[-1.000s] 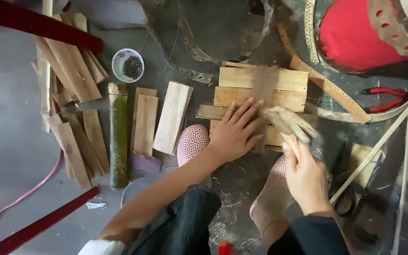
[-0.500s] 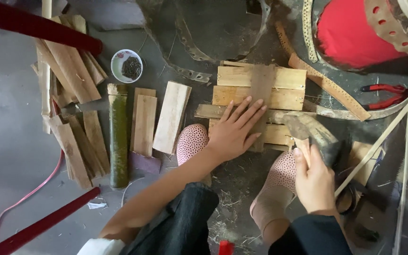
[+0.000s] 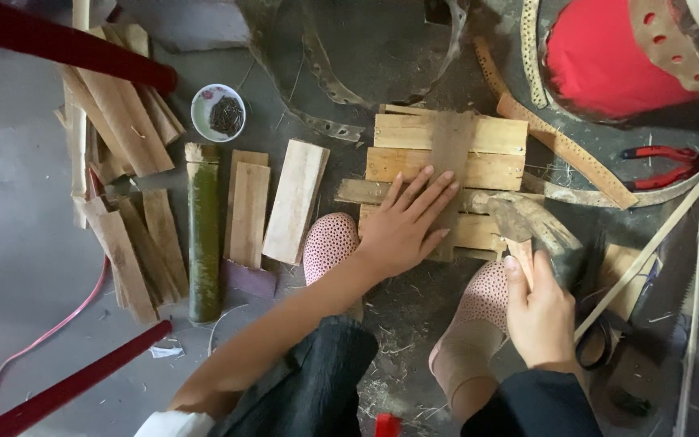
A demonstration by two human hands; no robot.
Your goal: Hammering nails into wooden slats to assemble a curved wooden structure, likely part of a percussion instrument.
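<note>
Here, left hand (image 3: 404, 228) flat on slats (image 3: 479, 170) — right hand (image 3: 540, 311) grips hammer (image 3: 537, 228).

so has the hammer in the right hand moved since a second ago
Yes. The hammer in the right hand has swung right and down, away from the wooden slat panel; its head now hangs past the panel's right edge instead of over it.

I see bare grey floor (image 3: 18, 235) open at far left. Plank pile (image 3: 123, 162), bamboo tube (image 3: 203, 235) and loose boards (image 3: 294, 201) crowd the middle; red pliers (image 3: 661, 166) and strips (image 3: 564, 146) hem the right.
</note>
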